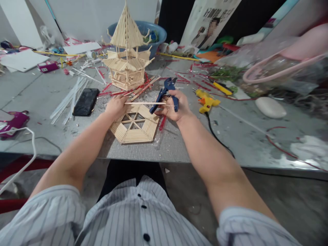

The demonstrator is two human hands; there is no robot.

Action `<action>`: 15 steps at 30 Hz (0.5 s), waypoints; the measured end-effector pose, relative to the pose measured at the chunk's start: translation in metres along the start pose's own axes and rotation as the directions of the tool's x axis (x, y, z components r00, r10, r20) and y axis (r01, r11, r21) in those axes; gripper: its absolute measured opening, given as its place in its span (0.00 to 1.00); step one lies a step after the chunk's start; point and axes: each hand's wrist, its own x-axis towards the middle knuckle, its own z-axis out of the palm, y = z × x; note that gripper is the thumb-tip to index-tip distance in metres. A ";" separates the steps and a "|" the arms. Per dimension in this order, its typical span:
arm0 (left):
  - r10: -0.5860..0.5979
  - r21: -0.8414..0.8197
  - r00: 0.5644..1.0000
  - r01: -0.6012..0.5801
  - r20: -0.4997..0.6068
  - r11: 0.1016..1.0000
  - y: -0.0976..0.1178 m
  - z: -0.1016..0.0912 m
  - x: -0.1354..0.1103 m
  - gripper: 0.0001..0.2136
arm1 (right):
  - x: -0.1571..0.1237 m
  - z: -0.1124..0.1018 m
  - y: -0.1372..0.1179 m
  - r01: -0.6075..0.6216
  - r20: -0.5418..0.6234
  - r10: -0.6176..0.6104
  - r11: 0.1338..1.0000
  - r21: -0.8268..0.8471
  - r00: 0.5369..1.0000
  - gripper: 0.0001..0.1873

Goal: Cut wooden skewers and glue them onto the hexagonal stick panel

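A thin wooden stick (143, 103) stretches level between my hands. My left hand (115, 108) has its fingers closed at the stick's left end, above the left side of a flat many-sided wooden stick frame (139, 136) with crossing spokes. In my right hand (180, 109) is a blue hand cutter (169, 84), its head pointing away from me and its handles spread. The stick's right end reaches the cutter's handles and my right fingers; whether those fingers touch it I cannot tell. Just beyond stands a tiered wooden stick pagoda model (127, 37).
A yellow glue gun (207, 101) with a black cord lies to the right. On the left are a black phone (85, 101) and clear glue sticks (69, 99). Red plastic strips litter the table (169, 145). Behind the pagoda sits a blue basin (160, 36).
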 end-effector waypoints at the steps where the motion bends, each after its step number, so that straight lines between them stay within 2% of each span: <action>1: 0.013 0.014 1.000 -0.013 -0.002 1.000 -0.002 0.001 0.003 0.20 | 0.000 0.001 0.000 -0.006 0.010 0.006 1.000 -0.016 1.000 0.12; 8: 0.082 0.040 0.995 -0.084 0.051 0.996 -0.007 0.006 0.016 0.17 | 0.000 0.003 -0.001 -0.041 0.029 0.041 0.999 0.000 0.999 0.11; 11: 0.027 0.052 0.999 -0.028 0.020 0.998 -0.012 0.003 0.015 0.18 | 0.000 0.003 0.000 -0.054 0.007 0.054 0.999 0.005 0.999 0.10; 15: -0.067 -0.017 0.996 0.066 -0.067 0.998 -0.029 -0.002 0.005 0.17 | 0.002 0.004 0.001 -0.081 0.006 0.081 0.997 -0.001 0.997 0.10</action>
